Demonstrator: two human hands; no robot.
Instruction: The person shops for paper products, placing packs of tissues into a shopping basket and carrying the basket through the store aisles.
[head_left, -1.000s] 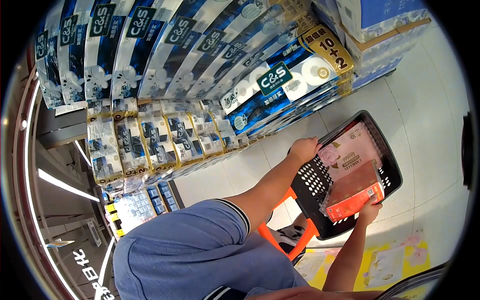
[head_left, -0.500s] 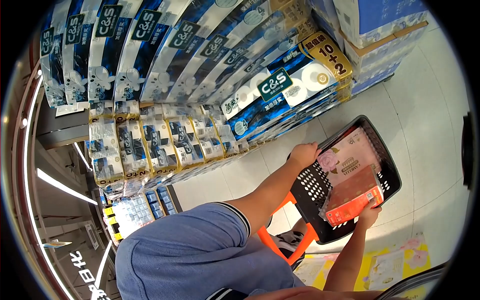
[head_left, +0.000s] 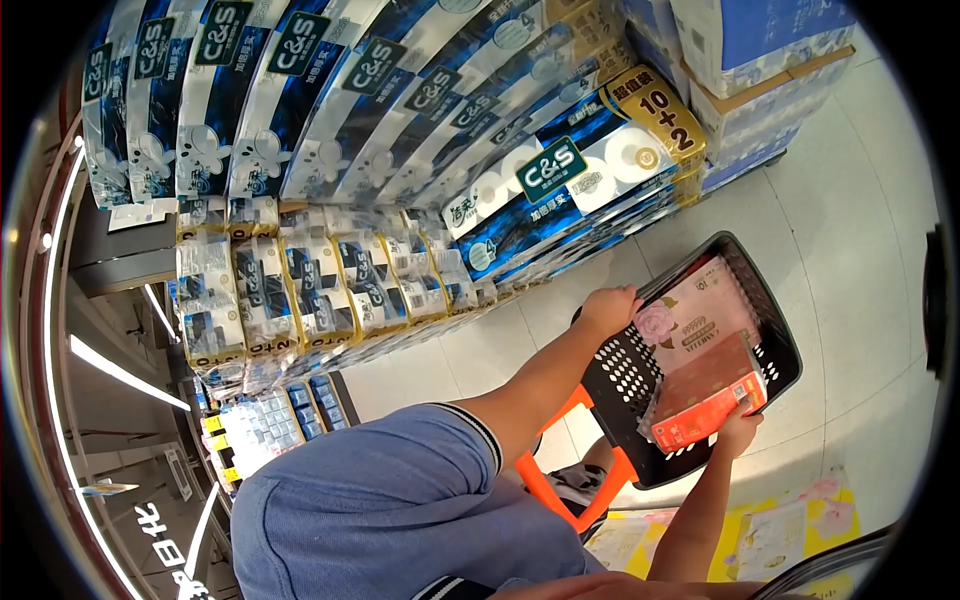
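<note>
A black shopping basket (head_left: pixel 625 375) with perforated walls and orange handles (head_left: pixel 625 465) is in front of me, tilted. My left hand (head_left: pixel 610 310) is closed over its upper-left rim. Inside the basket lies a pink pack (head_left: pixel 690 315) with a printed rose and a "10" marking. A red boxy pack (head_left: pixel 700 400) rests partly over it, near the lower-right side. My right hand (head_left: pixel 738 430) comes over the lower rim, with its fingers closed against the near end of the red pack. Part of its grip is hidden.
Stacked C&S toilet paper packs (head_left: pixel 560 185) stand ahead, with more bundles (head_left: pixel 320 295) to the left. Blue-and-white cartons (head_left: pixel 770 90) are piled at upper right. Light floor tiles (head_left: pixel 850 270) spread to the right. A yellow floral surface (head_left: pixel 790 530) lies below.
Both hands, the basket and the packs hold their places. Only the background at left shifts slightly, as the camera moves a little.
</note>
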